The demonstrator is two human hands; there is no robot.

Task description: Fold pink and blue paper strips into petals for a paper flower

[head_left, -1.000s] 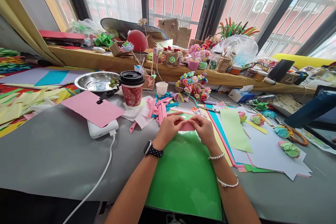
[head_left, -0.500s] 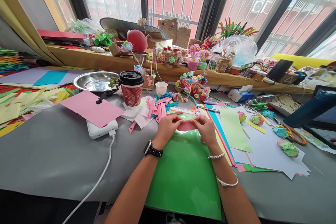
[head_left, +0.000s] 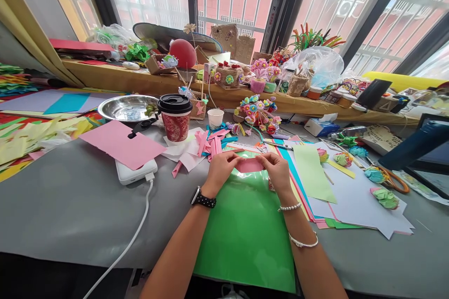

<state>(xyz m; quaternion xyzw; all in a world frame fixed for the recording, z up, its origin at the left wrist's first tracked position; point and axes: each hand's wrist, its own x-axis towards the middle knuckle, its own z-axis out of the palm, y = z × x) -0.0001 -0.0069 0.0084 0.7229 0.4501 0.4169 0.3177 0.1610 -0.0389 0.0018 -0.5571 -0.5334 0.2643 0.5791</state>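
Between my two hands a small piece of pink paper (head_left: 249, 165) is stretched, above the far part of a shiny green sheet (head_left: 247, 229). My left hand (head_left: 222, 170) pinches its left end between thumb and fingers. At the right end, my right hand (head_left: 277, 170) grips it the same way. Folded pink paper strips (head_left: 214, 145) lie in a pile just beyond my left hand, with some blue strips among them. A pair of scissors (head_left: 280, 145) rests on coloured paper past my right hand.
Left of my hands stand a lidded red cup (head_left: 175, 124) and a metal bowl (head_left: 122, 108). Pink paper (head_left: 122, 142) covers part of a white power bank (head_left: 136, 173) with a cable. Paper sheets (head_left: 354, 196) with crepe flowers lie at right. A small paper cup (head_left: 215, 117) stands ahead.
My hands have drawn slightly apart, so more of the pink paper shows between the fingertips. The things on the table have stayed in place.
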